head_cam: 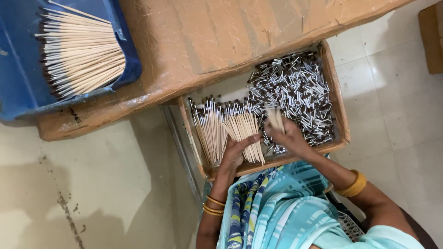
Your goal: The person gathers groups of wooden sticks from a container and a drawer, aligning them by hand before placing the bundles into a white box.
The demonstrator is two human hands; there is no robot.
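Wooden sticks in the left hand: the left hand [236, 150] has its fingers curled over a fanned bundle of pale sticks [244, 133], pressing it at the near edge of the cardboard tray [340, 121].
Right hand: the right hand [288, 137] pinches a few short sticks [276, 119] between fingers and thumb, closed on them, just above the loose heap.
Sorted so far: a row of aligned sticks [208, 131] with dark and silver ends lies along the tray's left side, next to the held bundle; this looks like the smaller share.
Left to sort: a jumbled heap of loose pieces [295, 94] fills the tray's right and far part, so most of the work seems still ahead.
Bench: a brown cardboard-covered bench [207, 37] runs beyond the tray.
Far left corner: a big fan of long sticks [80, 53] with dark tips rests on a blue sheet [18, 87].
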